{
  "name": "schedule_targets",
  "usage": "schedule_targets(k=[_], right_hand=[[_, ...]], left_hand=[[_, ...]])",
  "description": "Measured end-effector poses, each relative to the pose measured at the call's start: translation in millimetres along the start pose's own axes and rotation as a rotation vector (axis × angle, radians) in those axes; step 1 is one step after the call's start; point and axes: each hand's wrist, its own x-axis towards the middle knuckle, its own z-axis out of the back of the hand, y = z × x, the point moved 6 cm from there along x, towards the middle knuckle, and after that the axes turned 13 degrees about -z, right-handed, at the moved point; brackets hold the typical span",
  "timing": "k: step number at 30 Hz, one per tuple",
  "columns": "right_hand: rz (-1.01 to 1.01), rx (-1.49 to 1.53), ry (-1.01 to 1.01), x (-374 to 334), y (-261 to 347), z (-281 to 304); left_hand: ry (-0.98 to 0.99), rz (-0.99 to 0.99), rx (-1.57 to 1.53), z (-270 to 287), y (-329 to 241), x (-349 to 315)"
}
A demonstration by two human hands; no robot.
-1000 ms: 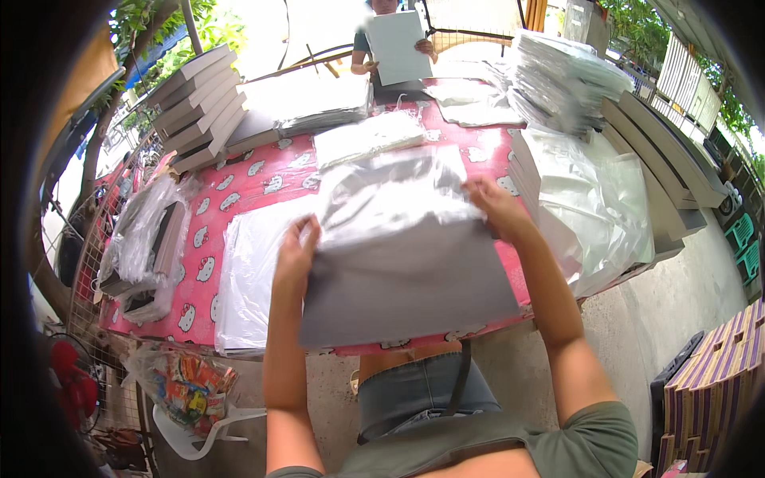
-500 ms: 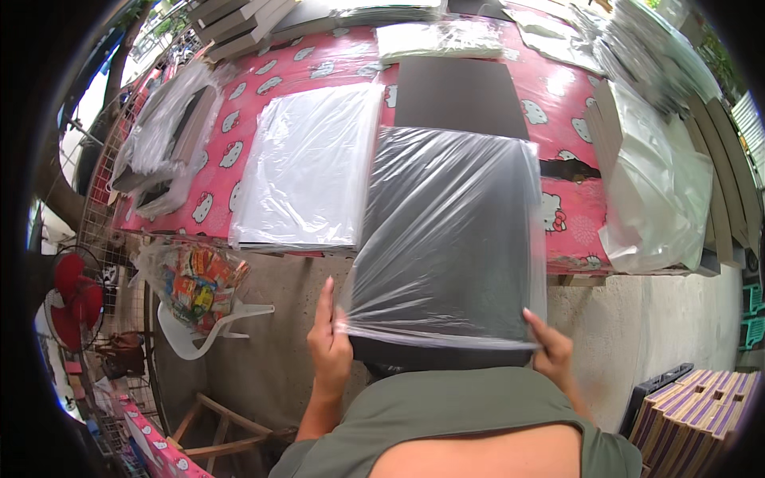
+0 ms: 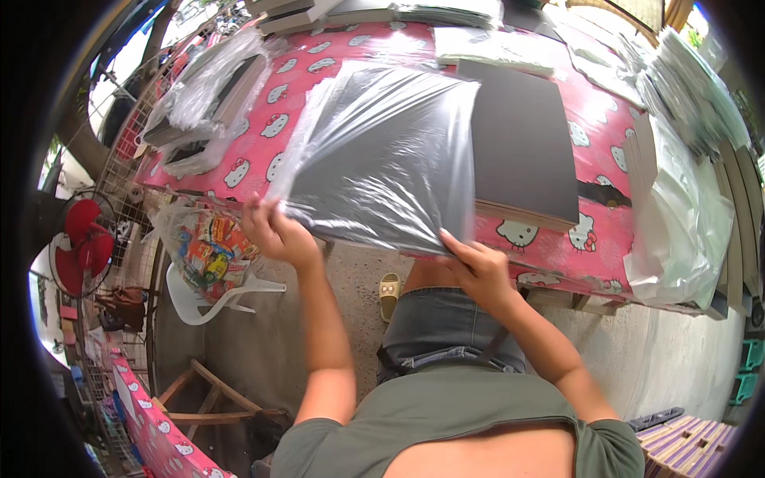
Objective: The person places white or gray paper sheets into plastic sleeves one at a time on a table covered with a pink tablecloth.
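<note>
A black board in a clear plastic sleeve (image 3: pixel 374 151) lies over the left part of the table, slightly tilted, its near edge toward me. My left hand (image 3: pixel 275 233) is closed on its near left corner. My right hand (image 3: pixel 480 267) pinches the near right corner, thumb along the edge. Beneath it, only the edges of a stack of clear-wrapped sheets (image 3: pixel 317 102) show. Just to the right is a stack of bare dark boards (image 3: pixel 524 143), its brown layered edge facing me.
The table has a pink cartoon-cat cover (image 3: pixel 275 126). Plastic-wrapped boards (image 3: pixel 209 99) lie at its left; white plastic bags (image 3: pixel 673 223) and grey boards stand at its right. A white plastic chair (image 3: pixel 195 299) holding a bag of colourful packets stands below left, near a red fan (image 3: pixel 82 247).
Both hands have carried the sleeved board forward and left, from in front of my body onto the wrapped stack. The dark boards on the right are now uncovered.
</note>
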Motion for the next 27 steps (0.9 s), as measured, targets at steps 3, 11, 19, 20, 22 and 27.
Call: schedule_targets(k=[3, 11, 19, 20, 22, 27], right_hand=[[0.065, 0.09, 0.019, 36.1, -1.1, -60.5], [0.076, -0.363, 0.021, 45.1, 10.8, -110.6], [-0.188, -0.4, 0.381, 26.2, 22.3, -62.1], [-0.122, -0.311, 0.31, 13.8, 15.7, -42.8], [-0.116, -0.245, 0.174, 1.2, 17.0, 25.3], [-0.412, -0.708, -0.636, -45.0, -61.3, 239.5]], left_hand=[[-0.01, 0.048, 0.056, -17.3, 65.1, 0.4], [0.001, 0.393, 0.024, -7.2, 124.1, -63.9], [0.122, -0.005, 0.142, -34.7, 69.8, -98.0], [0.151, -0.112, 0.182, -35.7, 58.4, -94.5], [0.151, -0.046, 0.226, -23.8, 67.8, -91.0], [0.131, -0.043, 0.224, -17.8, 45.4, -72.2]])
